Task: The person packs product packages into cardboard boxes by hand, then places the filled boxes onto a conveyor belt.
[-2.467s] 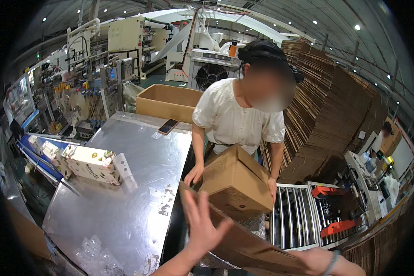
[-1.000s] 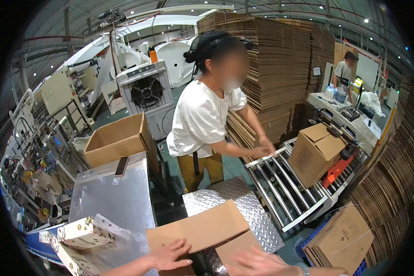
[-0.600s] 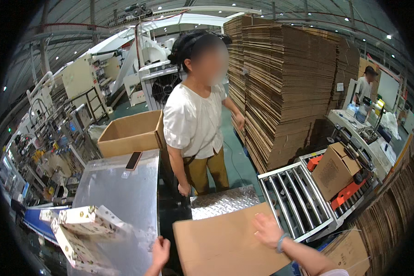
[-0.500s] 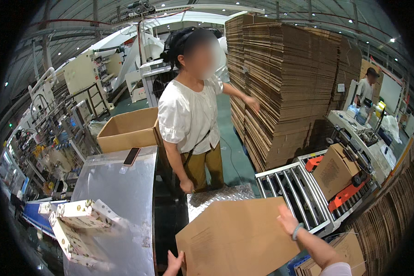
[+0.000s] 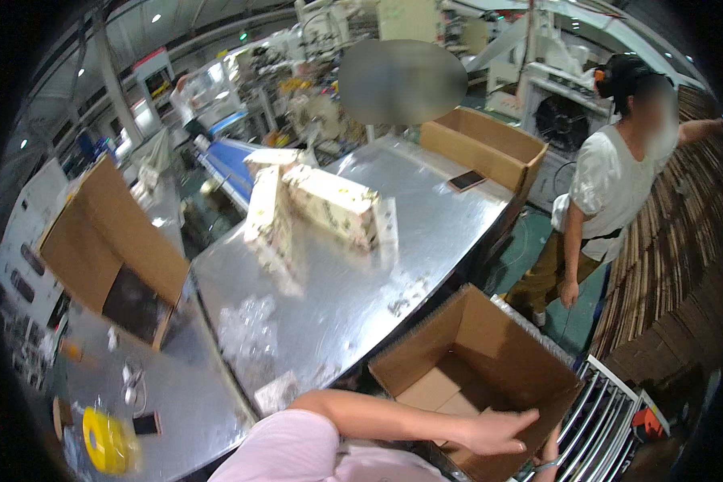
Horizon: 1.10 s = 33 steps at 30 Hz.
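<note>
An open cardboard box [image 5: 490, 337] stands in front of me, its mouth facing up and its inside bare. My left hand [image 5: 498, 434] reaches across the near part of this box, fingers stretched out and thumb apart, holding nothing. Beside the box's near right edge is my right hand [image 5: 549, 454], with a band at the wrist. Its fingers are mostly hidden, so whether it grips the cardboard cannot be told. On the metal table [image 5: 426, 217] beyond, several cream patterned packs [image 5: 329, 201] lean together.
Rollers [image 5: 606, 422] run along the lower right. A person [image 5: 618, 177] in a white top stands by stacked flat cardboard [image 5: 659, 265]. Another open box [image 5: 486, 145] and a phone [image 5: 467, 181] are at the table's far end. At left are a tilted box [image 5: 116, 241] and yellow tape [image 5: 107, 440].
My view has swung left. The box, earlier showing a flat side between my two hands, now has its open mouth up. My left hand has come across it to the right.
</note>
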{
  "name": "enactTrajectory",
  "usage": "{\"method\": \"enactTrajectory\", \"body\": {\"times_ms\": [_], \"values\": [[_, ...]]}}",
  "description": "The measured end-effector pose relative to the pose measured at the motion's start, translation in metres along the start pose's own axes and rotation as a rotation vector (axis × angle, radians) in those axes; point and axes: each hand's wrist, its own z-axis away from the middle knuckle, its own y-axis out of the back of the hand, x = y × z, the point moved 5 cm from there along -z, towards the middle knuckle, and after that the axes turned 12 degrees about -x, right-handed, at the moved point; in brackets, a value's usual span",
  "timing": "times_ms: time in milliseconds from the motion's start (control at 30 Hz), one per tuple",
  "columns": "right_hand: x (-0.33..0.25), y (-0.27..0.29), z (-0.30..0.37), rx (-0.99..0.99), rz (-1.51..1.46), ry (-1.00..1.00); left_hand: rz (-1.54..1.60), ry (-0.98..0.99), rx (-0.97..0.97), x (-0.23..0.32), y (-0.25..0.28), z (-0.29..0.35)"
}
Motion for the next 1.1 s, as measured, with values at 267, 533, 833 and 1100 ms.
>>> {"method": "enactTrajectory", "body": {"times_ms": [267, 533, 833, 1100], "values": [[-0.039, -0.118, -0.056, 0.738, 1.708, 0.204, -0.628, 1.203, 0.369, -0.231, 0.458, 0.237], [-0.041, -0.078, -0.071, 0.809, 1.826, -0.199, -1.112, 0.834, 0.510, -0.293, 0.518, 0.265], [-0.030, -0.098, -0.064, 0.683, 1.545, 0.007, -0.957, 0.866, 0.264, -0.185, 0.360, 0.281], [-0.030, -0.092, -0.063, 0.541, 1.558, 0.258, -0.887, 0.757, 0.622, -0.030, 0.320, 0.204]]}}
